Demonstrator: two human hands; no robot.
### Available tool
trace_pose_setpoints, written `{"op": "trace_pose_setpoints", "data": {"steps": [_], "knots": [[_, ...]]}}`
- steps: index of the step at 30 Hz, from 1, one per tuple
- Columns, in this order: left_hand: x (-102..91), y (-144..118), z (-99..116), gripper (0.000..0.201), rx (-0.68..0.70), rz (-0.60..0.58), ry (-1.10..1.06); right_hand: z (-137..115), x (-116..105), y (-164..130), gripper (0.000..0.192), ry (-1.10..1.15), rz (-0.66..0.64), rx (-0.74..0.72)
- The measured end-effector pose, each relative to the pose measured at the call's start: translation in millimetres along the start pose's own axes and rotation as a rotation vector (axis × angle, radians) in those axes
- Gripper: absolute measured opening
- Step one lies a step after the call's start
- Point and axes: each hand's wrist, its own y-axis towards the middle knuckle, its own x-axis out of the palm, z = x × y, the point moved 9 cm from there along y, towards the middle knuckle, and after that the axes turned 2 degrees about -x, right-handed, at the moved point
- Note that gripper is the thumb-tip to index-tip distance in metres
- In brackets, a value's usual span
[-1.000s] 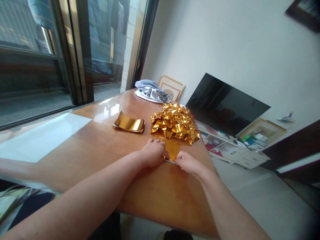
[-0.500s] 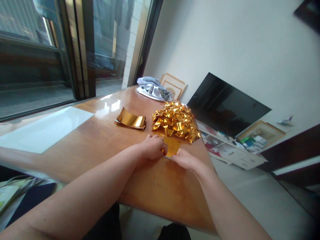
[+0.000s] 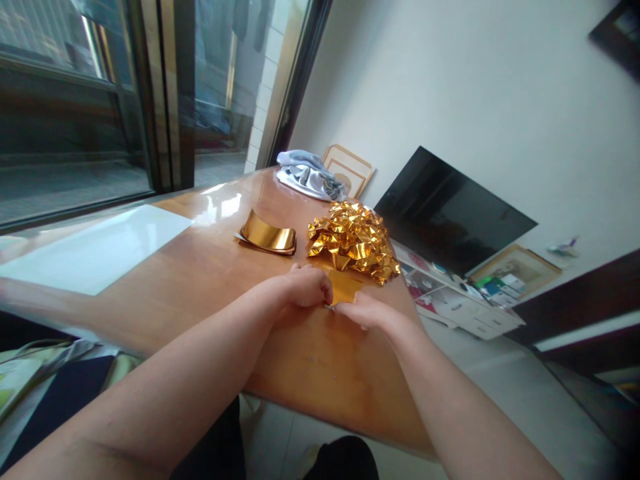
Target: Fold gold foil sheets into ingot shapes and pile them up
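A small sheet of gold foil paper [image 3: 346,287] lies low over the wooden table between my hands. My left hand [image 3: 309,285] is closed on its left side, fingers curled at the near corner. My right hand [image 3: 364,309] pinches the near edge, its fingertips close to those of the left. A thin pale strip shows along that edge, between the fingertips. Just beyond the sheet rises a heap of folded gold foil pieces [image 3: 357,243]. To the left of the heap sits a curved stack of flat gold foil sheets [image 3: 267,233].
The glossy wooden table [image 3: 310,373] carries a white sheet [image 3: 100,247] at left and a pile of light cloth [image 3: 310,175] at the far end. Beyond stand a television [image 3: 450,207] and a low white cabinet [image 3: 465,307]. Glass doors [image 3: 165,93] line the left side.
My right hand has shifted slightly left along the sheet's near edge, toward my left fingertips. Both hands still hold the foil paper. The view has tilted a little.
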Motion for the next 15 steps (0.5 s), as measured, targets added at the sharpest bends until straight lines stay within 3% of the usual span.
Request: {"op": "trace_pose_setpoints", "data": {"steps": [15], "knots": [[-0.1,0.3,-2.3,0.024,-0.033,0.024,-0.082,-0.3,1.1,5.4,0.035,0.189,0.0,0.035]]}}
